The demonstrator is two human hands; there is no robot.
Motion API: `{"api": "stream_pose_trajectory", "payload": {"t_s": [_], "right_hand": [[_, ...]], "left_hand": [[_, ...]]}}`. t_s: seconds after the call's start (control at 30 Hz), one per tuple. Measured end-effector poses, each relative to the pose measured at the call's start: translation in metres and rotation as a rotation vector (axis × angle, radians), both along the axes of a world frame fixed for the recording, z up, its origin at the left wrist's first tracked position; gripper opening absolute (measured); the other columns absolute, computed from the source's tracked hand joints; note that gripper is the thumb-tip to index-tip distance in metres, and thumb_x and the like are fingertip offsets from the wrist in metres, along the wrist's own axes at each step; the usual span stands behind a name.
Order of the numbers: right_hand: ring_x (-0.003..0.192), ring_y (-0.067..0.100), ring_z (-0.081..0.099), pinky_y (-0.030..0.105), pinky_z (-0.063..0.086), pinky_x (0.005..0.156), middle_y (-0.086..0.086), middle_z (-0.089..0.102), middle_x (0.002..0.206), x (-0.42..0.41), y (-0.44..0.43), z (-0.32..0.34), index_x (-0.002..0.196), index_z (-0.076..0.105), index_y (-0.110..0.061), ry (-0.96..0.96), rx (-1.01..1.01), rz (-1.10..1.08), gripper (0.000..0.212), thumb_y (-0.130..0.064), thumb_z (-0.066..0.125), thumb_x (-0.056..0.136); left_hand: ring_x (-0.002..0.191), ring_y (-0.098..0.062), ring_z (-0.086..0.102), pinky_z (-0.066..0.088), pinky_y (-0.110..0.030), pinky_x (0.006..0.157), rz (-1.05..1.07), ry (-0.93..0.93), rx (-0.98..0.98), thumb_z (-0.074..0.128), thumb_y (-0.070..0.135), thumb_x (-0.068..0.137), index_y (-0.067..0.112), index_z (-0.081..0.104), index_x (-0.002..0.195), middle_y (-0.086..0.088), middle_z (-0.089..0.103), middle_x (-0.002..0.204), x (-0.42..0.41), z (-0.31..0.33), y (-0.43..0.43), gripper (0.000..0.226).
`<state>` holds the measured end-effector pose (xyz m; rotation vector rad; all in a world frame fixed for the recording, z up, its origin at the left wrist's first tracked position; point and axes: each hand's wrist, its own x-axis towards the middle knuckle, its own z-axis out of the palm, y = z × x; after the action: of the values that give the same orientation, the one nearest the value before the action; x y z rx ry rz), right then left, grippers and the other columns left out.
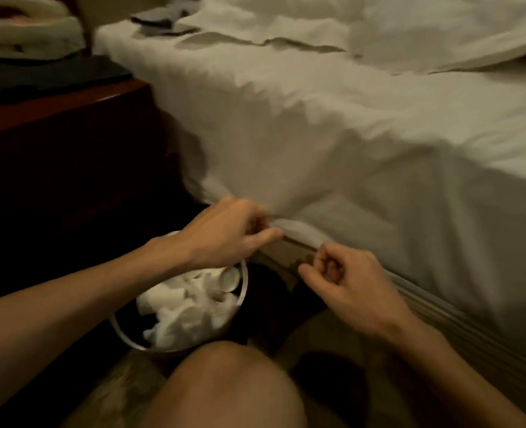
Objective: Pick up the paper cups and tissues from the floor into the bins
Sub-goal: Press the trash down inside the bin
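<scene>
White tissues point(181, 316) fill bin point(122, 332) under left hand point(224, 236) pinching bedsheet point(317, 149); right hand point(351, 288) clenched, empty

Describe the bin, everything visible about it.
The bin is round, with a thin pale rim and a dark inside. It stands on the floor between the dark nightstand and the bed, just beyond the person's knee. Crumpled white tissues fill much of it, with what looks like a paper cup at the far side. The left hand crosses above its far rim; contact is unclear.
</scene>
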<state>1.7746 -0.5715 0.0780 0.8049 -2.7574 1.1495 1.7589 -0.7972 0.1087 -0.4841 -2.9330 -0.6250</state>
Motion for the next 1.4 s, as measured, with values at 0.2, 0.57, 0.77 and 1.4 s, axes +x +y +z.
{"api": "stream_pose_trajectory", "payload": {"t_s": [0.2, 0.57, 0.77, 1.4], "right_hand": [[0.059, 0.006, 0.051, 0.024, 0.039, 0.053, -0.014, 0.056, 0.065, 0.077, 0.142, 0.069, 0.073, 0.048, -0.028, -0.145, 0.346, -0.053, 0.026, -0.046, 0.064, 0.082], [0.069, -0.006, 0.057, 0.018, 0.046, 0.059, -0.011, 0.061, 0.076, 0.305, 0.424, -0.035, 0.096, 0.059, -0.036, -0.553, 0.189, -0.900, 0.010, -0.028, 0.062, 0.091], [0.082, -0.006, 0.056, 0.011, 0.041, 0.062, -0.014, 0.057, 0.108, 0.351, 0.487, -0.136, 0.129, 0.052, -0.028, -0.596, -0.033, -1.201, 0.031, -0.023, 0.052, 0.099], [0.128, 0.027, 0.051, 0.028, 0.039, 0.106, 0.014, 0.055, 0.137, 0.310, 0.542, -0.278, 0.134, 0.055, -0.005, -0.659, -0.609, -1.315, 0.039, -0.005, 0.050, 0.095]], "left_hand": [[0.058, -0.004, 0.050, 0.037, -0.025, 0.054, -0.458, -0.074, -0.050, 0.054, 0.057, 0.089, 0.024, 0.052, 0.069, 0.007, 0.052, 0.058, 0.038, 0.053, 0.147, 0.039], [0.080, -0.012, 0.058, 0.047, -0.032, 0.070, -0.953, -0.452, -0.157, 0.054, 0.054, 0.093, 0.029, 0.057, 0.086, 0.011, 0.059, 0.082, 0.140, -0.072, 0.473, 0.026], [0.096, -0.011, 0.063, 0.052, -0.033, 0.084, -0.857, -0.690, -0.066, 0.057, 0.047, 0.094, 0.030, 0.060, 0.109, 0.008, 0.067, 0.103, 0.176, -0.175, 0.579, 0.023], [0.130, -0.031, 0.048, 0.040, -0.036, 0.107, -0.565, -0.699, -0.006, 0.056, 0.029, 0.099, 0.008, 0.056, 0.135, -0.015, 0.051, 0.143, 0.189, -0.331, 0.707, 0.042]]}}
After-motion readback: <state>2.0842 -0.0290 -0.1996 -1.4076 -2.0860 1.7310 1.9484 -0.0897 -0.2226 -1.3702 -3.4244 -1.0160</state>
